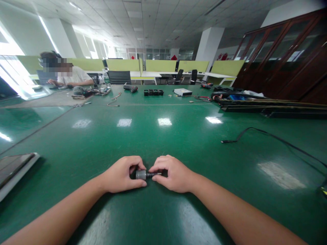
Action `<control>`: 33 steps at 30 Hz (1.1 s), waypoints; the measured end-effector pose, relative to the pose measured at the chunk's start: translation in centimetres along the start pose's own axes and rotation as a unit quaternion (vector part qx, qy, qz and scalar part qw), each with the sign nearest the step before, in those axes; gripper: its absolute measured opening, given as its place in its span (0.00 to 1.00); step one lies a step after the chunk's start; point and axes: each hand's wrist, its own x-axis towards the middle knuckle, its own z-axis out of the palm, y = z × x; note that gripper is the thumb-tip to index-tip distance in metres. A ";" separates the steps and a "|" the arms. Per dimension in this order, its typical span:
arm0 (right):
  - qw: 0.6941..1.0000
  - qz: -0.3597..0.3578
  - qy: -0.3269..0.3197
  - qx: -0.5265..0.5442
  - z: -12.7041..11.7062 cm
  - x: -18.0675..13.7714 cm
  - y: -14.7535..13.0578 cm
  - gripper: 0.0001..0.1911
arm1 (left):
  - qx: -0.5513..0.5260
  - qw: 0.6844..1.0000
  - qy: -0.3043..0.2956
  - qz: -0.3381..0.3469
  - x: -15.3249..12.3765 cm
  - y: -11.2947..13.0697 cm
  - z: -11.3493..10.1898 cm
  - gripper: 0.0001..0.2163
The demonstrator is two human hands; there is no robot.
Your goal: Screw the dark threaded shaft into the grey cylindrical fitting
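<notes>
Both of my hands rest on the green table [163,143] near its front edge. My left hand [122,175] is closed round a small grey metal cylinder [141,175]. A thin dark shaft [154,174] sticks out of the cylinder to the right. My right hand [173,174] pinches that shaft between thumb and fingertips. The two hands almost touch, with the part lying level between them just above the tabletop.
A flat tablet-like device [14,170] lies at the left edge. A black cable [268,136] runs across the right side. Far back lie a drill [130,88], a black tray [153,92], a white box [183,92] and long dark rails [270,108]. A person [68,76] sits at far left.
</notes>
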 end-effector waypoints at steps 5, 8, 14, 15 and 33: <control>1.000 0.002 -0.005 -0.011 0.1 0.0 0.0 0.11 | -0.008 1.000 0.002 0.001 -0.1 0.0 0.0 0.15; 1.000 0.001 -0.007 -0.015 0.1 0.0 0.0 0.10 | -0.017 1.000 0.000 0.006 -0.1 0.0 -0.1 0.14; 1.000 -0.006 -0.011 -0.028 0.1 0.0 -0.1 0.09 | -0.019 1.000 -0.003 0.012 0.0 0.1 -0.3 0.13; 0.999 -0.008 -0.011 -0.029 0.1 0.0 -0.1 0.09 | -0.017 1.000 -0.003 0.011 0.0 0.1 -0.3 0.13; 0.999 -0.012 -0.023 -0.030 0.3 0.0 -0.7 0.09 | -0.015 1.000 -0.011 -0.003 0.1 0.4 -0.1 0.13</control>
